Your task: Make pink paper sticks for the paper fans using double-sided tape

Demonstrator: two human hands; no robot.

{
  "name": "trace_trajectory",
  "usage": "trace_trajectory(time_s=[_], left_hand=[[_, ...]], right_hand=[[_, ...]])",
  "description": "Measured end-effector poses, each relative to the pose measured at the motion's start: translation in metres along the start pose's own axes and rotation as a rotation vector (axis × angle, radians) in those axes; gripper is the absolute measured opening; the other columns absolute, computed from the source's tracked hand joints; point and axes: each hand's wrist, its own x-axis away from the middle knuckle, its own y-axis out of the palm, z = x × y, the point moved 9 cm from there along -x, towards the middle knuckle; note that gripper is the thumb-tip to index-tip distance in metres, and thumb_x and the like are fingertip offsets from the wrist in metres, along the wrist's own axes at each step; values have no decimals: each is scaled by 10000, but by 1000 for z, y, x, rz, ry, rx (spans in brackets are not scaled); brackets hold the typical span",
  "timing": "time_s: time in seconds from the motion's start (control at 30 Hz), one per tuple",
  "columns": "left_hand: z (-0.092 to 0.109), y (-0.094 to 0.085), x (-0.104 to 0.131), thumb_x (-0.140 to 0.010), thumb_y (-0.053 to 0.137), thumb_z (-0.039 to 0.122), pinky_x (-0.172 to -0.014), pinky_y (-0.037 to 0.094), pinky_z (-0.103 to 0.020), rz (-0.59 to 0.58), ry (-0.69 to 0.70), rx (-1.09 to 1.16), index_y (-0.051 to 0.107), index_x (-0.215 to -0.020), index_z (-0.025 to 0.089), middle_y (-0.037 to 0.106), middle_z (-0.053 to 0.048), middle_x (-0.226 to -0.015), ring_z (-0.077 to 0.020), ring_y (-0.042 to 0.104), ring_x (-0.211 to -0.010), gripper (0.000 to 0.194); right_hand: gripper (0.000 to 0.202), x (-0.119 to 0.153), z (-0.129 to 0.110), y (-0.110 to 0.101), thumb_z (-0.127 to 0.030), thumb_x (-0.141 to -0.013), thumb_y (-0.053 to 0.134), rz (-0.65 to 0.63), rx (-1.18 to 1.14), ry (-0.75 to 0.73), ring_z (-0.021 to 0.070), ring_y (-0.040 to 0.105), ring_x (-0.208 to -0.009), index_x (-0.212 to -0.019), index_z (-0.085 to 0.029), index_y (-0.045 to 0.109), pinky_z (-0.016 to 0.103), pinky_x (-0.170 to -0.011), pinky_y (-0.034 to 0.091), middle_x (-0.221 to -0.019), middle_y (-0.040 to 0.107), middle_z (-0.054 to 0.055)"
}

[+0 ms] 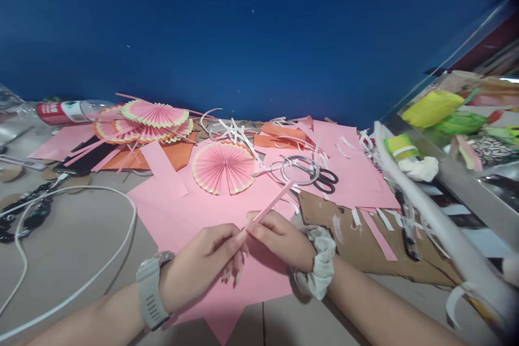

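Both my hands meet over a large pink paper sheet (178,221). My left hand (206,259), with a grey watch at the wrist, pinches the lower end of a narrow pink paper strip (271,205). My right hand (281,240), wearing a pale scrunchie, is closed on the same strip beside it. The strip slants up to the right from my fingers. Just beyond my hands lies a pleated pink fan (225,167) with pale edges, opened nearly into a circle with a gap at its front.
More pleated fans (156,113) are stacked at the back left near a bottle (60,112). Black-handled scissors (326,179) and a wire ring (300,169) lie right of centre. A white cable (130,216) curves at left; cardboard (357,248) and a white tube (430,211) are at right.
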Motion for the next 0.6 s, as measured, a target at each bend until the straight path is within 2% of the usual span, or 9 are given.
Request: trace_trajectory(time_s=[0.07,0.13,0.23,0.3,0.37,0.4,0.47,0.53,0.6], left_hand=[[3,3,-4,-920,362,429,-507,422,-233,-18,-12,-34,508,-708,156,549,1,-540,-102,511,-460,376],[7,2,-5,-916,370,427,-499,423,-232,-17,-26,-71,503,-701,163,522,20,-506,-101,503,-436,366],[10,-5,2,-921,365,404,-502,416,-230,24,-43,-130,487,-682,172,495,34,-504,-97,491,-431,355],[5,-12,12,-926,361,388,-517,410,-233,49,-67,-162,470,-656,174,502,25,-539,-98,496,-450,362],[-4,-20,23,-930,357,392,-520,390,-234,69,-95,-154,462,-641,174,479,29,-513,-97,473,-446,376],[-8,-26,27,-938,327,398,-506,379,-234,120,-99,-108,482,-659,171,464,31,-514,-95,451,-437,392],[-7,-34,32,-954,256,408,-565,398,-244,184,-45,-30,516,-713,164,471,20,-545,-104,463,-494,430],[-2,-24,31,-947,278,427,-613,417,-254,97,21,17,539,-841,161,559,-20,-659,-122,514,-586,388],[-1,-5,28,-905,419,431,-614,430,-251,-30,27,50,513,-940,164,627,-50,-725,-138,557,-633,286]], right_hand=[[395,1,0,-3,-470,-815,538,14,-14,0,95,334,-540,-565,-170,476,246,-544,293,-557,370,-45],[402,2,1,-13,-462,-840,503,97,-36,2,99,325,-535,-561,-178,450,254,-533,285,-553,351,-43],[435,1,-2,-42,-478,-859,458,263,-80,-9,100,247,-488,-537,-196,378,265,-484,232,-524,273,-53],[467,0,-7,-64,-536,-851,416,368,-118,-39,103,194,-468,-531,-211,319,266,-462,210,-510,229,-61],[489,0,-12,-75,-588,-846,350,433,-157,-69,106,141,-455,-545,-216,251,257,-448,208,-505,171,-73],[485,0,-12,-74,-590,-854,322,433,-169,-70,104,139,-453,-557,-214,246,249,-447,216,-507,172,-75],[466,-2,-9,-54,-586,-843,368,340,-167,-36,94,211,-448,-569,-213,306,238,-440,232,-510,262,-68],[449,-3,-6,-21,-563,-774,526,172,-138,-15,88,291,-464,-554,-197,388,238,-455,266,-520,339,-55],[413,0,-9,7,-492,-780,570,10,-74,-39,86,327,-505,-552,-178,430,239,-506,289,-552,377,-46]])
